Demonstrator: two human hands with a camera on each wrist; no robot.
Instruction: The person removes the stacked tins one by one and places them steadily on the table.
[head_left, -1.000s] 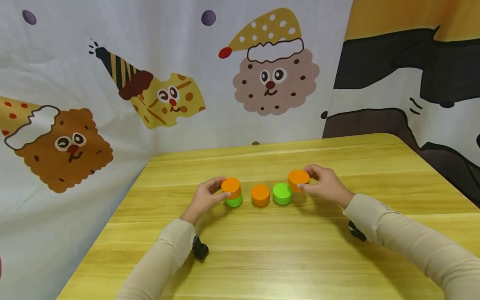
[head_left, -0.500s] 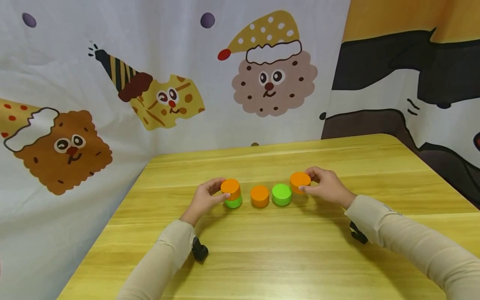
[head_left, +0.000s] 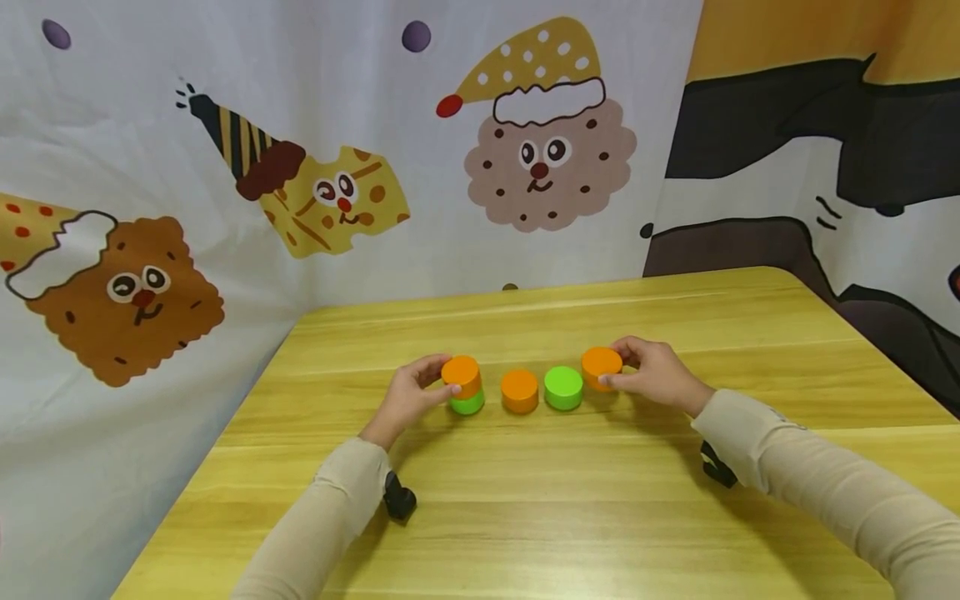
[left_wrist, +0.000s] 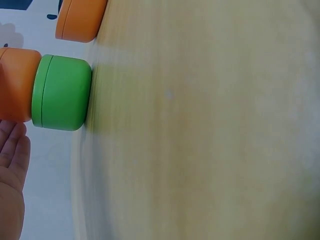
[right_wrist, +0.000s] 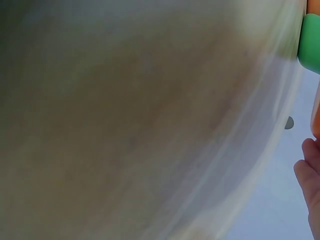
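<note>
In the head view, my left hand (head_left: 411,395) holds an orange cylinder (head_left: 461,377) between thumb and fingers. That piece sits on top of a green cylinder (left_wrist: 62,92), and the left wrist view shows the two touching, each with a thin seam near its top. On the right, my right hand (head_left: 654,375) pinches another orange cylinder (head_left: 602,367) by its side. The right wrist view shows this piece raised off the table, only partly in frame. Between the hands stand a third orange cylinder (head_left: 520,392) and a second green cylinder (head_left: 563,388), side by side with a small gap.
The pieces stand on a wood-grain table (head_left: 525,517), towards its back edge. Behind it hangs a white cloth (head_left: 360,75) printed with cartoon figures. A dark device (head_left: 399,498) shows under the left cuff and another black device (head_left: 717,467) under the right.
My right hand has shifted slightly right and down with its orange cylinder, widening the offset from the green one. My left hand and its stacked pair stay in place.
</note>
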